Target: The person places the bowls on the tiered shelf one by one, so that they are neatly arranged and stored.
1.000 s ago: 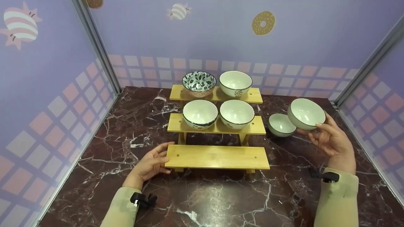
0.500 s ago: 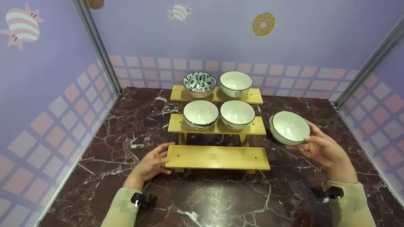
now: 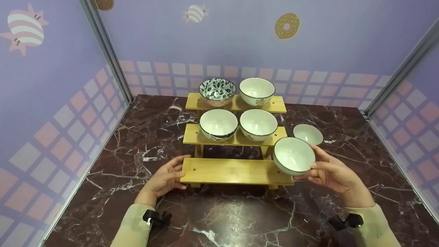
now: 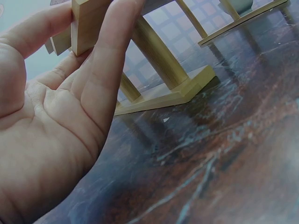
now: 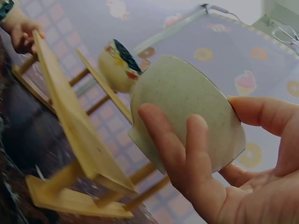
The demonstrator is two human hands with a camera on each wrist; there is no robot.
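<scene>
My right hand [image 3: 337,176] holds a pale green bowl [image 3: 294,154], thumb at its rim and fingers under its speckled outside [image 5: 187,107]. The bowl is tilted and hangs over the right end of the lowest step of a three-step wooden stand [image 3: 229,170]. At that step's left end, my left hand [image 3: 166,180] grips the board's edge between thumb and fingers, as the left wrist view shows around the board end [image 4: 86,23]. Two white bowls with dark rims, a left one [image 3: 218,123] and a right one [image 3: 258,123], sit on the middle step.
On the top step stand a leaf-patterned bowl [image 3: 217,91] and a white bowl [image 3: 257,91]. A smaller pale bowl [image 3: 308,133] rests on the dark marbled table [image 3: 240,219], right of the stand. Purple walls [image 3: 233,34] enclose the back and sides.
My right hand has carried the pale green bowl leftward and toward me, from above the smaller bowl to the lowest step's right end. My left hand has stayed on the stand.
</scene>
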